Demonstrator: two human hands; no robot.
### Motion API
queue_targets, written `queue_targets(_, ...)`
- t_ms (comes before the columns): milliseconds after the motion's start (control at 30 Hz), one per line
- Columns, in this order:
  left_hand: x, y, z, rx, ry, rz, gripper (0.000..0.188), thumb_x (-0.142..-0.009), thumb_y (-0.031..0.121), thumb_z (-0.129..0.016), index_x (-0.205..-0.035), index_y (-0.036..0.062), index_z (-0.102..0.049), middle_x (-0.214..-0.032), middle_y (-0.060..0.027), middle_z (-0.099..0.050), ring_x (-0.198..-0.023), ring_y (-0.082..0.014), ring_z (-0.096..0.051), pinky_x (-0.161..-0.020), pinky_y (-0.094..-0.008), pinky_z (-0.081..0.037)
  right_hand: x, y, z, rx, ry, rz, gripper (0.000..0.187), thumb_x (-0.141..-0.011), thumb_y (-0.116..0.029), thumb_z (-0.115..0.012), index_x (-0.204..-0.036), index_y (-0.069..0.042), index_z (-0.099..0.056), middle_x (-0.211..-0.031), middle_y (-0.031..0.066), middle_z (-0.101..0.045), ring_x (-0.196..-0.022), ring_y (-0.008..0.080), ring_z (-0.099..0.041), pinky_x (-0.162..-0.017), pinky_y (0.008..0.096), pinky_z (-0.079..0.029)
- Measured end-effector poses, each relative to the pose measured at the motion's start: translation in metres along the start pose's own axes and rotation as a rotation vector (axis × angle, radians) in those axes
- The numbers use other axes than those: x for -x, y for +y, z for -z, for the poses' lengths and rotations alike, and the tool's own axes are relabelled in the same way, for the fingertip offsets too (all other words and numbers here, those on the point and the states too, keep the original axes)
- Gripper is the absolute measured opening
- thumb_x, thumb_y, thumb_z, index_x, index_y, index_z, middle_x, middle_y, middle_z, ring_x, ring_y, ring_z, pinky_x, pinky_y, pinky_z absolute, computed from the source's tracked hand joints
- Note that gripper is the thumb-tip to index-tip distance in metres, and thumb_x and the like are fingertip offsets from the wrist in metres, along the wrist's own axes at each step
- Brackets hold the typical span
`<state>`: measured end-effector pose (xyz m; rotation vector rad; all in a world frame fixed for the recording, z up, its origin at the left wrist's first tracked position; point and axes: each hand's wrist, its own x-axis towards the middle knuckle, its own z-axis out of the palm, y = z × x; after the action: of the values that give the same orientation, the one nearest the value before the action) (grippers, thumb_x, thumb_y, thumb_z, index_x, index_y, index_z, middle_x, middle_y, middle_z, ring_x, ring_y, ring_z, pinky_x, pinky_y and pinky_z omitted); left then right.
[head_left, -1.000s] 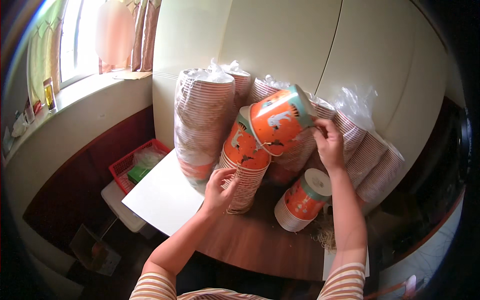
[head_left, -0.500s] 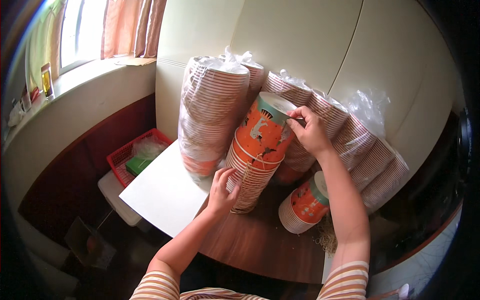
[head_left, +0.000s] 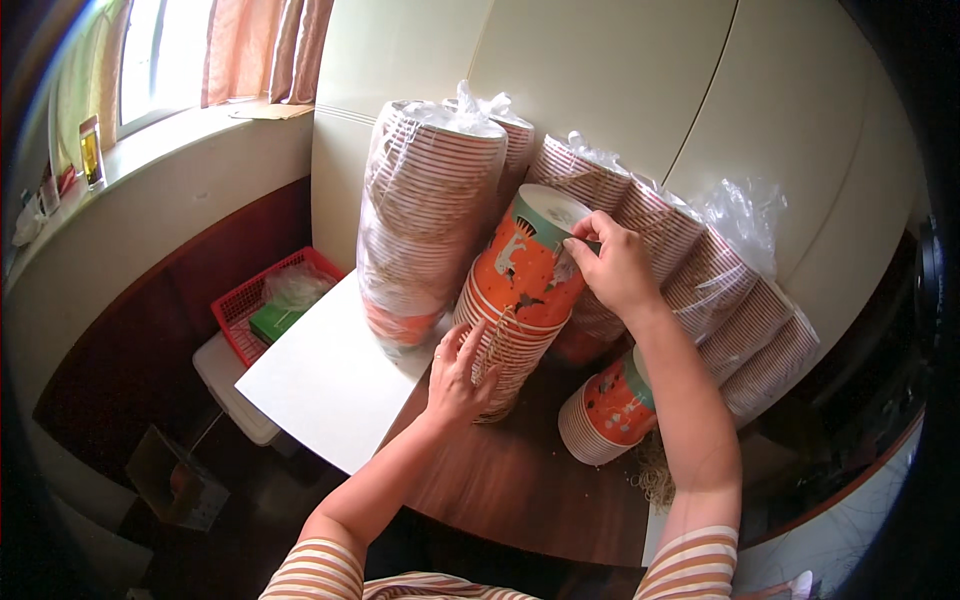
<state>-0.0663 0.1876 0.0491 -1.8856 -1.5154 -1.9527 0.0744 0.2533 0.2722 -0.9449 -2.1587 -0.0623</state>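
My right hand [head_left: 612, 268] pinches the top orange paper cup [head_left: 530, 262] seated on the leaning stack [head_left: 505, 350], left hand [head_left: 458, 368] open steadying it; a short stack [head_left: 608, 412] remains.

Hemmed behind by bagged cup stacks [head_left: 430, 220], right by a short cup stack [head_left: 605, 410]; open over the white board [head_left: 330, 380] at left.
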Motion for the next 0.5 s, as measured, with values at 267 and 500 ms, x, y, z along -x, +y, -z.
queue_targets(267, 0.003, 0.0, -0.002, 0.008, -0.016, -0.003, 0.067, -0.073, 0.016, -0.07, -0.134, 0.0131, -0.043, -0.125, -0.0187, -0.042, -0.108, -0.0345, -0.048, -0.091, -0.0423, -0.042, 0.008, 0.002, -0.006, -0.003, 0.015, 0.0, 0.017, -0.08, -0.014, -0.065, -0.088, -0.002, -0.057, -0.079, 0.0166, -0.065, -0.074, 0.0347, -0.063, -0.065, 0.0422, -0.049)
queue_targets(500, 0.01, 0.005, -0.002, 0.024, -0.027, 0.02, 0.066, -0.073, 0.012, -0.07, -0.132, 0.0086, -0.042, -0.124, -0.0199, -0.043, -0.112, -0.0346, -0.047, -0.093, -0.0409, -0.043, 0.036, 0.011, -0.02, 0.104, 0.316, 0.275, 0.028, -0.074, -0.008, -0.068, -0.098, -0.003, -0.055, -0.106, 0.0147, -0.058, -0.1, 0.0363, -0.053, -0.089, 0.0436, -0.041)
